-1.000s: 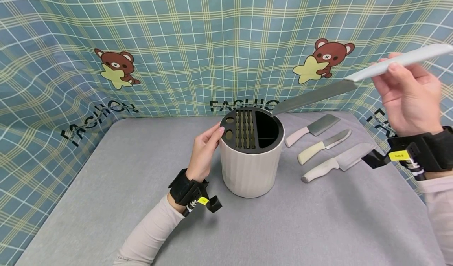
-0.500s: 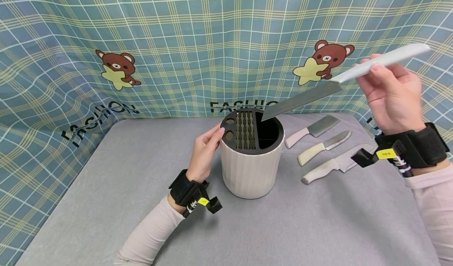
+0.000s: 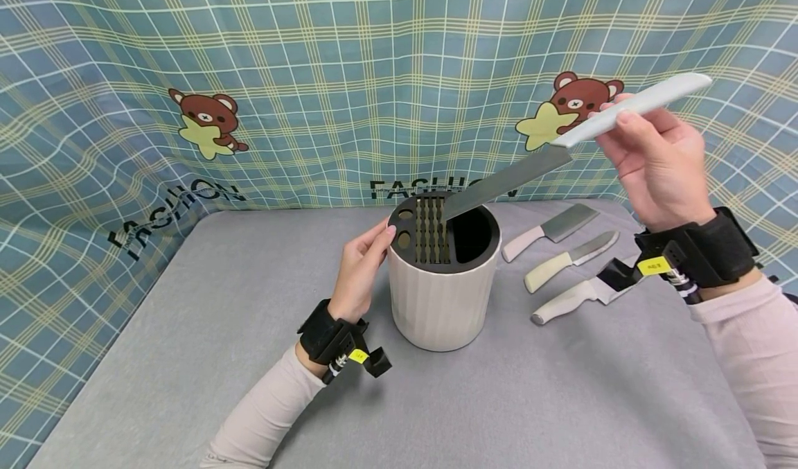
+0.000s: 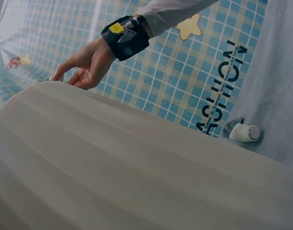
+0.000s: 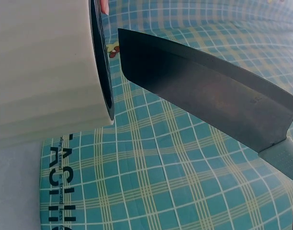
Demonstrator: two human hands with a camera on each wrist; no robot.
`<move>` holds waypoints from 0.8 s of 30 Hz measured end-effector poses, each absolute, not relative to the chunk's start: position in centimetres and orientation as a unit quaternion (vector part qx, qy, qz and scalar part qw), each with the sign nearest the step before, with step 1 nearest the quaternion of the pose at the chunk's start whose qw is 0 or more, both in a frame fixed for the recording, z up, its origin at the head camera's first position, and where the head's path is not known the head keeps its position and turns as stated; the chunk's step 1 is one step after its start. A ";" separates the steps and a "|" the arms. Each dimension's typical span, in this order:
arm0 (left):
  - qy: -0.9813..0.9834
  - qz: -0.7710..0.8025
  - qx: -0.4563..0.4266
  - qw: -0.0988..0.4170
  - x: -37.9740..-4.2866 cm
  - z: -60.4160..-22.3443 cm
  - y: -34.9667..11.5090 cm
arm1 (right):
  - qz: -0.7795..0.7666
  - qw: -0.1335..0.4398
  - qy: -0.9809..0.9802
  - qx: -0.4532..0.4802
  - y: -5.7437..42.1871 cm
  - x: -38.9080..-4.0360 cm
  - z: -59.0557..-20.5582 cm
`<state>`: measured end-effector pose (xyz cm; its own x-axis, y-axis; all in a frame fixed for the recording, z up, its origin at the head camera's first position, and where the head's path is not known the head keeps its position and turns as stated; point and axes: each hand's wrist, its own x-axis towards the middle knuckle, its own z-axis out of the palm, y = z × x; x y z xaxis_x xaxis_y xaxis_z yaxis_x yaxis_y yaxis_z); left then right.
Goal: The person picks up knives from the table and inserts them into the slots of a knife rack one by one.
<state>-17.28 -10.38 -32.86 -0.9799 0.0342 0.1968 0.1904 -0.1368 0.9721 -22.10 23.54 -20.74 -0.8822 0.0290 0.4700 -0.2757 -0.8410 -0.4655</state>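
White-handled knife (image 3: 551, 157): held aloft at a slant, handle end high, blade pointing down and leftward, its tip above the top of the ribbed holder (image 3: 441, 310); from the right wrist, a gap shows between blade and rim.
Right hand (image 3: 661, 157): thumb and fingers grip the handle, well above the gray table (image 3: 187, 330).
Left hand (image 3: 359, 271): fingers extended, not clenched, thumb and fingertips touching the holder's upper left side.
Black top (image 3: 408, 255): two round holes, a band of wavy slots and an open compartment crown the upright holder.
Table, right: cleaver (image 3: 555, 230), yellow-handled knife (image 3: 569, 260) and cream-handled knife (image 3: 567, 303) lie in a row beside the holder, the last one's blade partly hidden by the right wrist's camera mount (image 3: 620, 273).
Backdrop: plaid cloth (image 3: 324, 109) printed with brown bears clutching yellow stars.
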 end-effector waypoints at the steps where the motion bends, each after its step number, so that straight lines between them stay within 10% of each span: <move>1: -0.655 -0.749 -0.086 0.052 -17.3 -32.9 -10.4 | 0.931 0.081 -0.273 0.230 23.4 -22.1 -20.7; 24: -0.657 -0.748 -0.079 0.053 -17.4 -32.9 -10.3 | 0.902 0.055 -0.335 0.265 20.8 -22.7 -20.6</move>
<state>-17.38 -10.33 -32.90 -0.9819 0.0241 0.1878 0.1831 -0.1315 0.9743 -22.67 20.81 -20.60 -0.8531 -0.0781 0.5158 -0.2775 -0.7694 -0.5754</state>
